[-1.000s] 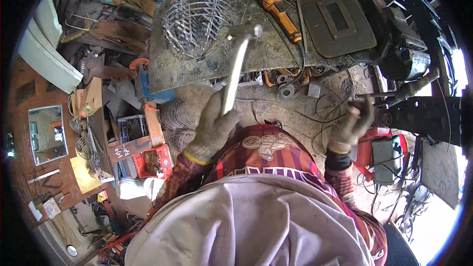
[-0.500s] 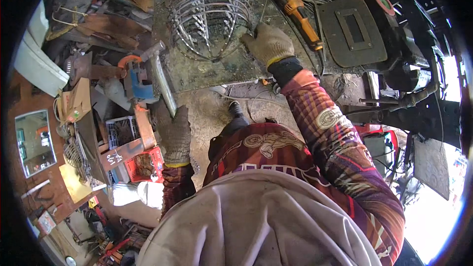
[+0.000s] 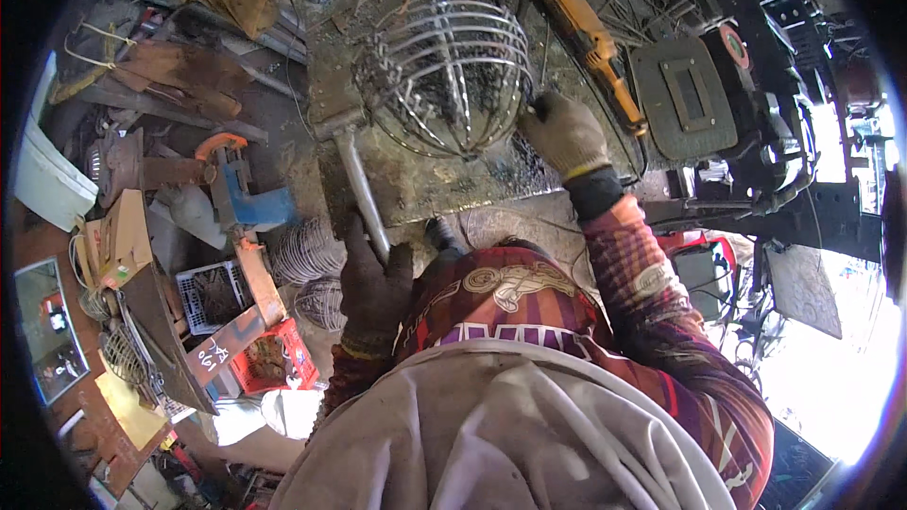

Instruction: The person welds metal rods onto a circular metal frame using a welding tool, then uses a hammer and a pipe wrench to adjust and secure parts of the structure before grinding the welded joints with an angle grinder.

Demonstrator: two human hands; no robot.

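Holding a steel hammer (image 3: 363, 191) near the lower end of its handle, the left hand (image 3: 371, 297) had its gloved fingers closed around the shaft. The hammer's head was by the left edge of the surface (image 3: 430, 191); whether it touched could not be told. The right hand (image 3: 572, 137), also gloved, was at the right side of a wire cage (image 3: 452, 61) that rested on the surface. Its fingers were curled in, but whether they gripped a wire could not be made out.

The cage looked light and open, so it could have skidded or tipped if those fingers had no firm hold. A slanting hammer head might have bent a rib or caught the right hand. The orange grinder (image 3: 590, 42) lay near that hand, where a sideways sweep of the forearm could have knocked it.

To the left, well below the surface's edge in view, a white plastic basket (image 3: 192, 307) held dark pieces too unclear to identify. Near it, a red crate (image 3: 304, 359) held small brownish items, equally hard to name.
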